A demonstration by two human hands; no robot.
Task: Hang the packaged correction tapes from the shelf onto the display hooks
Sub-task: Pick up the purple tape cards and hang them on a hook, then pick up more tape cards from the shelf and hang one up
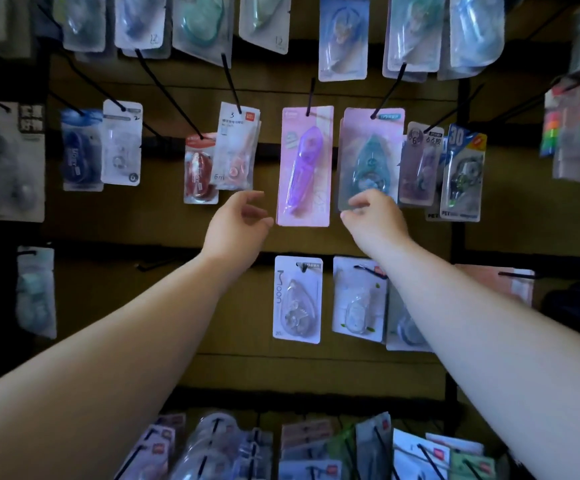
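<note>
Pinching the teal pack (371,157) by its corner, right hand (375,216); left hand (238,223) loosely curled, empty, beside the purple pack (304,168). Tugging could slip the teal pack off its hook (385,98).

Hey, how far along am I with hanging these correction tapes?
Done: the purple pack hangs in place. In hand: your right hand pinches the bottom edge of the teal pack, which already hangs from its hook; your left hand is open and empty. Left: one bare hook shows at lower left; the shelf stock is out of view.
</note>
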